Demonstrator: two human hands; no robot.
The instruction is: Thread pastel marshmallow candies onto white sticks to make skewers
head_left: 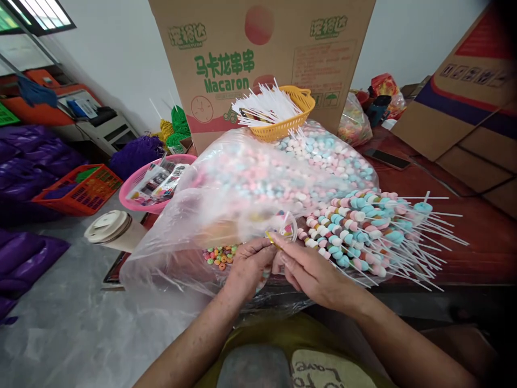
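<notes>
Close together at the front edge of the table, both my hands are closed with fingers pinched. My left hand (251,267) grips the gathered part of a clear printed plastic wrapper (287,225), whose rounded end sticks up past my fingers. A bit of pale blue shows under this hand, too hidden to name. My right hand (313,267) pinches a thin gold strip (272,237) against the wrapper. To the right lies a pile of marshmallow skewers (351,231) in pink, white and blue on white sticks. Colourful ring-shaped candies (221,257) lie left of my left hand.
Behind my hands lies a big clear bag of marshmallows (323,156), with a yellow basket (278,129) of white sticks on it. A pink basket (139,203) of packets and a lidded paper cup (115,229) stand left. A phone (388,159) and cardboard boxes (456,108) are right.
</notes>
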